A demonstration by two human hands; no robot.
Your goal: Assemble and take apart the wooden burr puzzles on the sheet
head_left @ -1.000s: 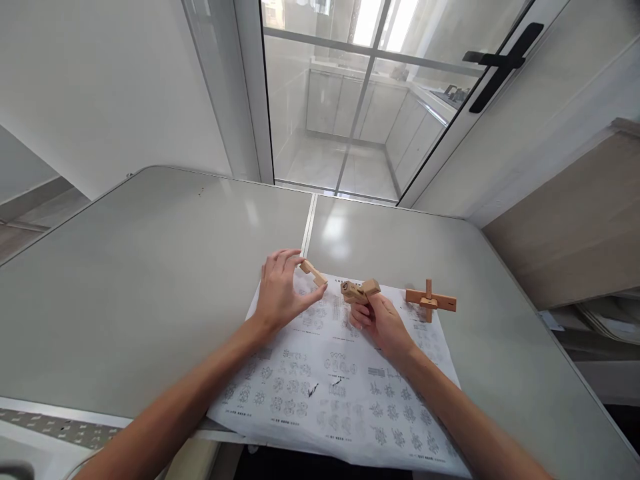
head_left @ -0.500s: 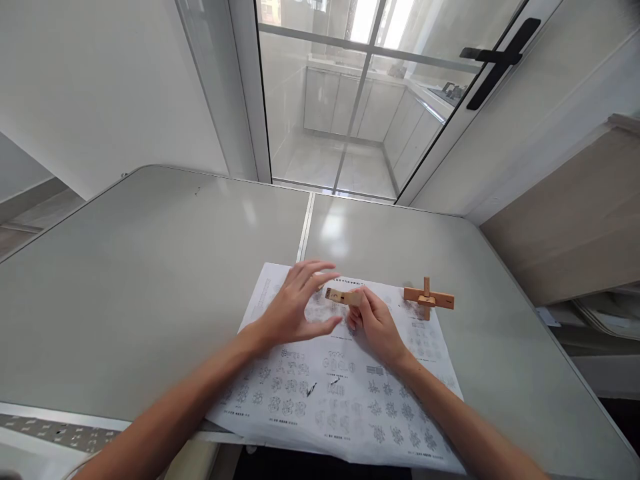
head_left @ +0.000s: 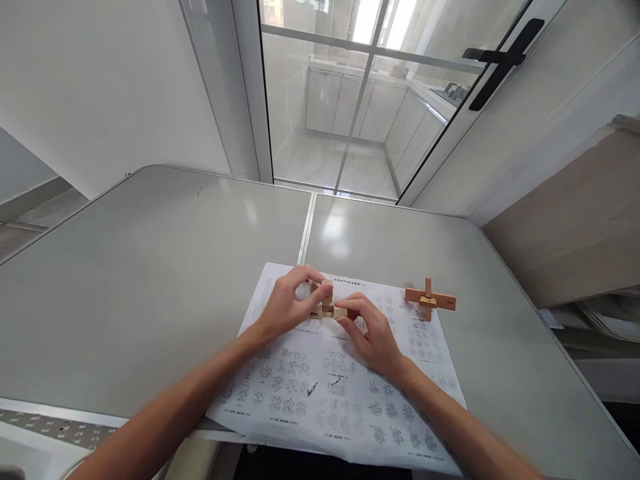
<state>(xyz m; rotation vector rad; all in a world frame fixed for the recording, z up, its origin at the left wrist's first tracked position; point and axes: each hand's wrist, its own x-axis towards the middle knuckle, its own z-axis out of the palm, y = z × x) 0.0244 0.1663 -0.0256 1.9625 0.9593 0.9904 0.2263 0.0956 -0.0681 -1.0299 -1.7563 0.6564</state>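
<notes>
Currently I've L hand (head_left: 287, 303) & R hand (head_left: 373, 328) pinching wood pcs (head_left: 340, 312) over printed sheet (head_left: 345, 393). Wood cross (head_left: 428, 302) is near R hand.

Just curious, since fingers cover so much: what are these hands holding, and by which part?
The left hand pinches an upright pale wooden piece near its top; the right hand pinches a lower piece by its right end.

Pale wooden pieces (head_left: 329, 301) – touching, one upright.
</notes>
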